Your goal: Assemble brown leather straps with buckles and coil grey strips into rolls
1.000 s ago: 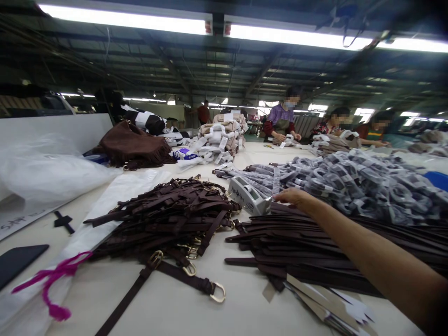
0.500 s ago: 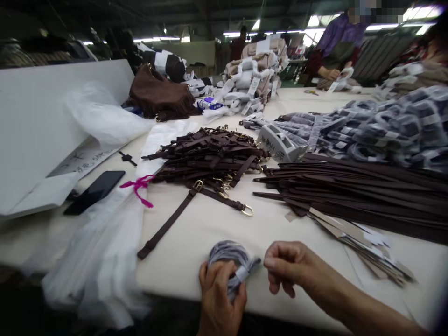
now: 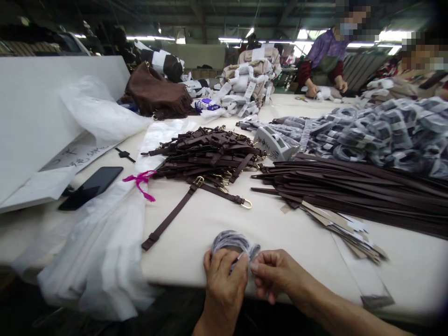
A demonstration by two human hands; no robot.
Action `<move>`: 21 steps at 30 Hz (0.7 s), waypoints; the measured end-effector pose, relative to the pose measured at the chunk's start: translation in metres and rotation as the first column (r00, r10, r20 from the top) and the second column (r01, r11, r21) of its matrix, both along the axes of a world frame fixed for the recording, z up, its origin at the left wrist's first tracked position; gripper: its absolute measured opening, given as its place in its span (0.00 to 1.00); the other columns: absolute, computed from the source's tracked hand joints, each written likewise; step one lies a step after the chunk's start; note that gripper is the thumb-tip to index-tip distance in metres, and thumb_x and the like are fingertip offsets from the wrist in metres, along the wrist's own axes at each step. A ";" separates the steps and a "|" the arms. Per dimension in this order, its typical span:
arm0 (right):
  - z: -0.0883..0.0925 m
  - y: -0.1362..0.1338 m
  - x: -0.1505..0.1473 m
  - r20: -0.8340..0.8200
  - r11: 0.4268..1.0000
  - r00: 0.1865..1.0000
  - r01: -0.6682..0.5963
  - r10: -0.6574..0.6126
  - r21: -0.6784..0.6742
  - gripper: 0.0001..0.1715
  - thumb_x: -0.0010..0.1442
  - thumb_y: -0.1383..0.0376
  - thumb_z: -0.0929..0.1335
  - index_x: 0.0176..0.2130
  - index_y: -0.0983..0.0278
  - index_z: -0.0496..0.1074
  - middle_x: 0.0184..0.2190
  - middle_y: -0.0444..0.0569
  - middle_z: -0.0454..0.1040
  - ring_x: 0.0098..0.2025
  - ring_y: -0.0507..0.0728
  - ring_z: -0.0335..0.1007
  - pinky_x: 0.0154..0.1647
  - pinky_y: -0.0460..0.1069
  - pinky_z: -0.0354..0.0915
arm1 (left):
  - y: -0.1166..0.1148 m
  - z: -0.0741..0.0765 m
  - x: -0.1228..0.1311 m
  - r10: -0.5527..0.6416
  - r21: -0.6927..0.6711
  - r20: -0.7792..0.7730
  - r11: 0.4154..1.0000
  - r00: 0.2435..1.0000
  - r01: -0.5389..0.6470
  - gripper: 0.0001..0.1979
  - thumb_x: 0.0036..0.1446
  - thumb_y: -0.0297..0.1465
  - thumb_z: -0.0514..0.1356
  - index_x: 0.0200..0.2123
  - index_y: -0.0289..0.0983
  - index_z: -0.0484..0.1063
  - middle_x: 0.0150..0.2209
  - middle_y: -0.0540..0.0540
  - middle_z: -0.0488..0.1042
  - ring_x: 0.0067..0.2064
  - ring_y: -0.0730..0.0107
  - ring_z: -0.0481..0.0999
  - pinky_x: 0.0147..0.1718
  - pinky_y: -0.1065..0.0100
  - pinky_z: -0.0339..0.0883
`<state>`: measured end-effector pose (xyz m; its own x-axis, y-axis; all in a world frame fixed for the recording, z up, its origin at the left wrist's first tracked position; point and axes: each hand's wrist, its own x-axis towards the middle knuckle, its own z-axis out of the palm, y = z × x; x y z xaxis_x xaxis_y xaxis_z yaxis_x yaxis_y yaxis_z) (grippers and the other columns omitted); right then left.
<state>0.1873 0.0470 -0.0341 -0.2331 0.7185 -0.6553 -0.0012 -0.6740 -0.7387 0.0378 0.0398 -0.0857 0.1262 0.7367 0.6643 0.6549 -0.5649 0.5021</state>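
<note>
Near the table's front edge lies a strap coiled into a ring, covered in greyish clear plastic, with a short end sticking out on its right. My left hand is closed around the near side of the coil. My right hand pinches with thumb and forefinger right beside the coil's right side, by the loose end; what lies between those fingertips is too small to make out. Beyond them lies a dark brown buckled strap next to a heap of brown straps with gold buckles.
Long brown straps and card strips lie to the right, below a pile of plastic-wrapped coils. A tape dispenser stands mid-table. Left are plastic bags, a phone and a brown bag. A co-worker stands across.
My right hand has moved left from beside the coil to touch its right side. The left hand keeps its hold. The camera view has shifted slightly, and the co-worker's hands have moved apart.
</note>
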 end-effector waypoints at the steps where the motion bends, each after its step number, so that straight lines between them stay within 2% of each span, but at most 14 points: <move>1: 0.000 0.000 0.000 0.008 1.000 1.000 -0.005 0.005 -0.013 0.26 0.41 0.48 0.72 0.24 0.68 0.64 0.17 0.42 0.68 0.17 0.49 0.66 0.13 0.41 0.59 | 0.000 0.001 -0.001 -0.013 -0.007 -0.016 1.000 1.000 0.013 0.10 0.57 0.24 0.56 0.39 0.40 0.74 0.34 0.47 0.75 0.41 0.64 0.69 0.50 0.54 0.52; 5: 0.002 -0.001 0.002 0.039 0.999 0.999 -0.034 0.036 -0.042 0.26 0.40 0.50 0.72 0.26 0.68 0.64 0.16 0.40 0.67 0.16 0.48 0.65 0.15 0.42 0.60 | 0.004 0.009 -0.007 -0.071 -0.014 -0.099 0.997 0.993 0.070 0.10 0.56 0.24 0.56 0.39 0.39 0.74 0.34 0.47 0.75 0.40 0.65 0.69 0.47 0.58 0.54; 8: 0.007 -0.007 0.002 -0.005 0.999 1.000 0.025 -0.025 -0.035 0.25 0.42 0.53 0.73 0.31 0.68 0.64 0.17 0.40 0.68 0.18 0.48 0.66 0.18 0.42 0.62 | 0.009 0.017 -0.014 -0.123 -0.024 -0.125 0.992 0.984 0.121 0.10 0.56 0.24 0.57 0.40 0.39 0.73 0.33 0.48 0.75 0.39 0.66 0.70 0.45 0.61 0.56; 11: 0.012 -0.015 0.000 -0.132 0.989 0.981 0.145 -0.141 0.024 0.26 0.45 0.56 0.73 0.37 0.65 0.59 0.20 0.40 0.70 0.21 0.49 0.68 0.21 0.43 0.64 | 0.014 0.030 -0.019 -0.216 -0.103 -0.045 0.972 0.975 0.210 0.11 0.55 0.25 0.58 0.42 0.38 0.72 0.35 0.47 0.76 0.40 0.66 0.70 0.44 0.64 0.61; 13: 0.015 -0.019 -0.003 -0.193 0.971 0.962 0.214 -0.191 0.105 0.26 0.47 0.57 0.73 0.38 0.63 0.55 0.22 0.40 0.71 0.23 0.50 0.69 0.22 0.43 0.64 | 0.015 0.043 -0.020 -0.258 -0.244 0.096 0.930 0.961 0.274 0.11 0.55 0.27 0.58 0.42 0.38 0.72 0.37 0.47 0.75 0.41 0.67 0.71 0.43 0.66 0.64; 15: 0.018 -0.021 -0.007 -0.218 0.953 0.954 0.245 -0.205 0.179 0.26 0.49 0.57 0.72 0.37 0.63 0.55 0.22 0.41 0.71 0.24 0.51 0.70 0.23 0.44 0.65 | 0.014 0.058 -0.018 -0.212 -0.459 0.283 0.827 0.936 0.326 0.11 0.55 0.31 0.59 0.42 0.39 0.73 0.39 0.47 0.75 0.43 0.68 0.72 0.43 0.69 0.65; 17: 0.020 -0.020 -0.010 -0.198 0.940 0.959 0.247 -0.203 0.234 0.25 0.50 0.55 0.71 0.36 0.63 0.54 0.23 0.42 0.70 0.22 0.51 0.69 0.21 0.45 0.64 | 0.014 0.073 -0.014 -0.084 -0.646 0.466 0.649 0.881 0.403 0.12 0.54 0.35 0.60 0.41 0.38 0.73 0.39 0.46 0.75 0.42 0.68 0.73 0.43 0.71 0.65; 19: 0.022 -0.016 -0.010 -0.060 0.904 0.969 0.245 -0.239 0.351 0.24 0.51 0.52 0.69 0.36 0.62 0.55 0.22 0.41 0.68 0.19 0.51 0.66 0.17 0.45 0.62 | 0.014 0.086 -0.008 0.071 -0.703 0.628 0.479 0.775 0.526 0.15 0.52 0.38 0.60 0.41 0.36 0.72 0.37 0.45 0.76 0.39 0.69 0.74 0.39 0.72 0.66; 20: 0.024 -0.014 -0.008 0.060 0.852 0.952 0.238 -0.299 0.466 0.25 0.51 0.51 0.69 0.37 0.62 0.55 0.23 0.41 0.68 0.19 0.52 0.66 0.17 0.47 0.62 | 0.015 0.091 -0.005 0.138 -0.693 0.687 0.418 0.714 0.587 0.17 0.52 0.39 0.61 0.42 0.35 0.72 0.36 0.45 0.76 0.37 0.70 0.74 0.37 0.73 0.66; 21: 0.027 -0.012 -0.004 0.193 0.765 0.901 0.198 -0.388 0.614 0.26 0.50 0.50 0.69 0.38 0.62 0.56 0.26 0.44 0.68 0.22 0.54 0.67 0.20 0.49 0.64 | 0.016 0.095 -0.003 0.188 -0.674 0.728 0.370 0.659 0.639 0.19 0.51 0.40 0.62 0.42 0.34 0.71 0.35 0.44 0.76 0.35 0.71 0.74 0.35 0.73 0.66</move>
<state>0.1829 0.0353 -0.0075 0.1844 0.9771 -0.1059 0.1504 -0.1345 -0.9794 0.0347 0.0561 0.0095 0.2909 0.9006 -0.3229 -0.1280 0.3711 0.9197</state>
